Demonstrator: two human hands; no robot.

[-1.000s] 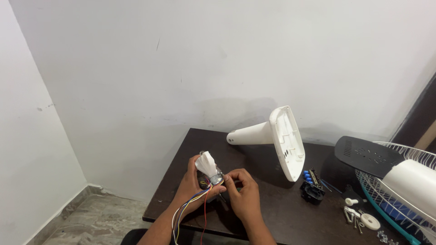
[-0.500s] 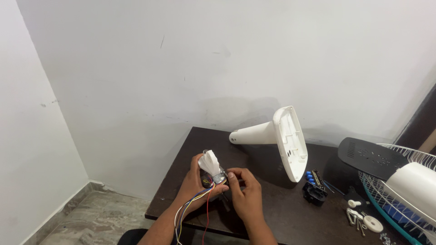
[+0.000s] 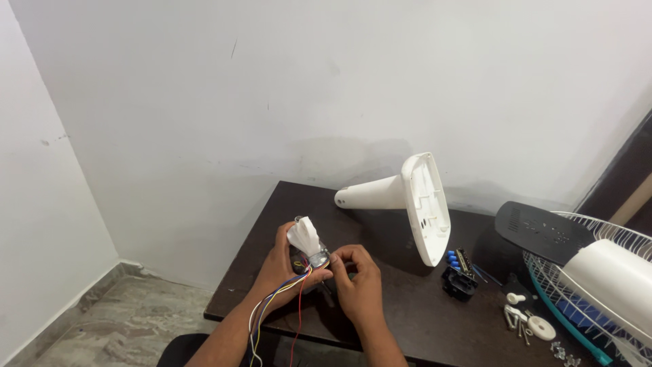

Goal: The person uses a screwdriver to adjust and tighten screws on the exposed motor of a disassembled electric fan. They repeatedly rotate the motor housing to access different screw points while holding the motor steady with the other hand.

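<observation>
The dark desk (image 3: 401,319) stands against a white wall, and both hands work near its front left corner, just inside the front edge. Bare desktop lies behind them toward the back left corner and to their right, as far as the white fan base (image 3: 414,197) lying on its side near the back edge. The right end is crowded — a black switch block (image 3: 458,278) with blue buttons, small white knobs and screws (image 3: 526,323), a dark cover plate (image 3: 543,231) and a fan guard (image 3: 584,285) overhanging the right edge.

The left hand (image 3: 282,261) grips a small white part (image 3: 304,236) from behind, fingers wrapped around it, holding it upright just above the desktop. It is a pale plastic piece, wider at the top, with a metal end at its base where coloured wires (image 3: 278,306) — yellow, blue, white, red — leave and hang past the front edge. The right hand (image 3: 356,282) has its fingertips pinched together at that metal end, touching it.
</observation>
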